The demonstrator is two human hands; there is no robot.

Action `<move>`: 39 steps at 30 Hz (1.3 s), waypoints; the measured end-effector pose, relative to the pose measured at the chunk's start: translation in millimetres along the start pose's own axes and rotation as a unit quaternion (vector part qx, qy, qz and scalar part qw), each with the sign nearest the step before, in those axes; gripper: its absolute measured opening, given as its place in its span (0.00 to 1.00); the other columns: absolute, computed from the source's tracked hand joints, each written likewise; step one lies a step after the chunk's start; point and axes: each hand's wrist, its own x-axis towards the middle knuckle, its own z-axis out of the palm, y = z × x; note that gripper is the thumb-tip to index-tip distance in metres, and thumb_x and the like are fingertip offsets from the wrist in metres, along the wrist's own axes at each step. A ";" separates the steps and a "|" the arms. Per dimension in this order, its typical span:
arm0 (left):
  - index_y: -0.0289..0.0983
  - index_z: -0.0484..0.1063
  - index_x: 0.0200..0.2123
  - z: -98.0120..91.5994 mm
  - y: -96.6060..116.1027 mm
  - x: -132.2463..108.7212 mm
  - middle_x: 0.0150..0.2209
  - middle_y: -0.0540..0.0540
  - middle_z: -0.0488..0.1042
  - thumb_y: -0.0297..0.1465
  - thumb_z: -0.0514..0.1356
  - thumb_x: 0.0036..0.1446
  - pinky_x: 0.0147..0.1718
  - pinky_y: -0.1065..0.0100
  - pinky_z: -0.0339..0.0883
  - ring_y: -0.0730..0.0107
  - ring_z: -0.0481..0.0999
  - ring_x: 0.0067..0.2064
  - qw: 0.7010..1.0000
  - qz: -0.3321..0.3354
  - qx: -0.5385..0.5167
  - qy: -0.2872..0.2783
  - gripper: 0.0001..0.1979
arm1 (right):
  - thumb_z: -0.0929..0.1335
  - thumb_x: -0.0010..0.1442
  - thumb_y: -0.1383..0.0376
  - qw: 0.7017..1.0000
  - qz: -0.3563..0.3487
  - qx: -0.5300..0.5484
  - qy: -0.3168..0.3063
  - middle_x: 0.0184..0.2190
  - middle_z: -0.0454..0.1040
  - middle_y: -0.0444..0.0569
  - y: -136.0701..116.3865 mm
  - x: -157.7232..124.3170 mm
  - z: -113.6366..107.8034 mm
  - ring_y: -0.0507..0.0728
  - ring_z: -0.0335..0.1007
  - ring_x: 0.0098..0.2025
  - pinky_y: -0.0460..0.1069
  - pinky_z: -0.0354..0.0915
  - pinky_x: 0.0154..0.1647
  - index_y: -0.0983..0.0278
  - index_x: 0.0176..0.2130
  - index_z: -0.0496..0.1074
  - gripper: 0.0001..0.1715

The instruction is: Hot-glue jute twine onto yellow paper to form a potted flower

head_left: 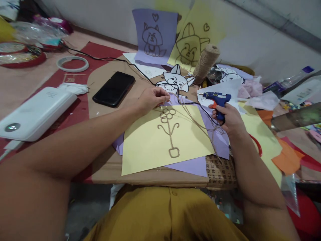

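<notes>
My left hand (153, 98) is closed in a pinch on the end of a thin brown twine (189, 113), just above the yellow paper (140, 147). A potted flower outlined in twine (170, 132) shows on that paper, which lies over purple sheets (190, 166). In my right hand (229, 117) is a blue hot glue gun (220, 98) with an orange trigger, its nozzle pointing left. Loose twine trails from the left hand across the paper's right side, below the glue gun.
A black phone (114, 88) and a white power bank (37, 112) lie to the left, near a roll of tape (72, 63). Behind stand a twine spool (207, 62) and a purple fox picture (156, 36). A black cord (112, 58) crosses the cardboard. Paper scraps (288, 155) lie right.
</notes>
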 end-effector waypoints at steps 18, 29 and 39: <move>0.33 0.79 0.32 -5.0 27.4 -16.0 0.25 0.49 0.75 0.31 0.70 0.53 0.24 0.72 0.56 0.79 0.65 0.24 0.996 0.056 0.067 -0.019 0.07 | 0.68 0.57 0.54 0.931 -0.063 -0.361 0.007 0.25 0.71 0.47 29.0 37.1 10.2 0.57 0.66 0.30 0.51 0.63 0.33 0.62 0.33 0.71 0.13; 0.33 0.79 0.32 -6.5 8.0 -46.8 0.30 0.45 0.80 0.40 0.71 0.50 0.29 0.71 0.64 0.72 0.74 0.30 0.987 0.050 0.145 -0.039 0.14 | 0.63 0.65 0.53 0.778 -0.236 -0.577 0.079 0.57 0.68 0.66 24.7 4.1 13.6 0.74 0.58 0.58 0.68 0.59 0.56 0.65 0.55 0.72 0.26; 0.35 0.80 0.33 -5.1 10.6 -51.7 0.28 0.46 0.79 0.38 0.69 0.53 0.23 0.73 0.57 0.76 0.67 0.25 0.975 0.101 0.198 -0.019 0.11 | 0.60 0.66 0.58 0.808 -0.135 -0.573 0.035 0.47 0.75 0.69 30.8 18.7 13.7 0.72 0.69 0.50 0.64 0.64 0.54 0.69 0.51 0.71 0.22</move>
